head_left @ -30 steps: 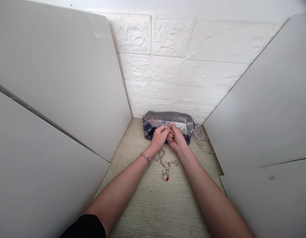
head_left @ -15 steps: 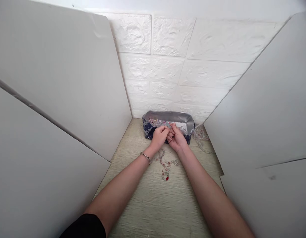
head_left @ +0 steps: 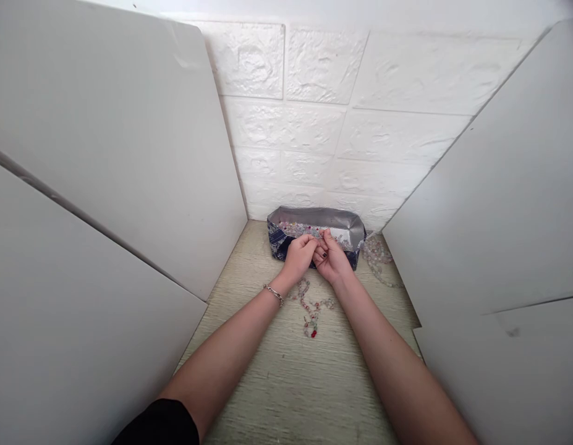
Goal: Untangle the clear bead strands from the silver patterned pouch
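My left hand (head_left: 299, 254) and my right hand (head_left: 332, 256) meet at the front rim of a dark blue box with a silvery lining (head_left: 309, 216). Fingers and thumbs on both are pinched together, almost touching; what lies between them is too small to make out. Loose pink, clear and red beads (head_left: 293, 228) lie inside the box, partly hidden by my hands. Below my wrists, a string of beads (head_left: 307, 306) curls on the wooden surface, with red beads at its near end.
Another heap of strung clear and pinkish beads (head_left: 376, 250) lies right of the box. White panels (head_left: 128, 142) rise on the left, and another white panel (head_left: 490, 185) on the right. A white brick-patterned wall (head_left: 309, 130) stands behind the box. The surface has pale wood grain (head_left: 290, 389).
Both hands stay pinched together at the box rim in nearly the same pose. The view has shifted very slightly; the box and bead strings lie as before.
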Tool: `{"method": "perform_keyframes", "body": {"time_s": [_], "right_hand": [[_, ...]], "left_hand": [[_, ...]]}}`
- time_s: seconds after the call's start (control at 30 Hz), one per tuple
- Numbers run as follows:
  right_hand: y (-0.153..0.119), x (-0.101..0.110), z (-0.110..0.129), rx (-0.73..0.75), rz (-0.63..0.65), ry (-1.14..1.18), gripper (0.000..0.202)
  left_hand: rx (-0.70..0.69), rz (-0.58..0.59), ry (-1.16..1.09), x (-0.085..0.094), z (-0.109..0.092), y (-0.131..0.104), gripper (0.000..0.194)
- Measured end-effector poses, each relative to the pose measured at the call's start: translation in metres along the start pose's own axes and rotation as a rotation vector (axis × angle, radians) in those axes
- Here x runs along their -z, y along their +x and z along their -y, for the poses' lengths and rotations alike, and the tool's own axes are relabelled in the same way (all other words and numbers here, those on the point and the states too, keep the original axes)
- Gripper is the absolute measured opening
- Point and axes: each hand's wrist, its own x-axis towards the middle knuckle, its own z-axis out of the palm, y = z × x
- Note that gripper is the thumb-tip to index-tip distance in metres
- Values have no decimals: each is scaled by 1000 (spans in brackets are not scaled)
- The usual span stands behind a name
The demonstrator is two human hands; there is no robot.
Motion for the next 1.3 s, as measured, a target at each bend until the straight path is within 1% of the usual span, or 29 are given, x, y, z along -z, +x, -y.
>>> {"method": "perform_keyframes", "body": {"time_s": [0.2,0.47,0.7,0.83,1.0,1.17,1.3], "right_hand": [[-1,-1,-1,24,-7,-83,21],[-1,0,-2,30,24,-121,21],[-2,-1,-2,13,64,-166,22],[-2,-1,-2,2,56,-149,21],[-1,-1,-1,3,-8,-100,21],[0,0,0,-9,-1,-68,20],[0,0,1,-17,0,-44,19]], "left_hand": [[1,-7,7,0,-1,0,13],[14,-26,-3,-1,-1,0,14],[-11,-39,21,1,1,0,17],[-17,-30,6,1,3,0,16],[-17,-4,-7,1,2,0,15],[-18,18,-16,0,0,0,14],[-15,14,-19,0,0,0,14]]}}
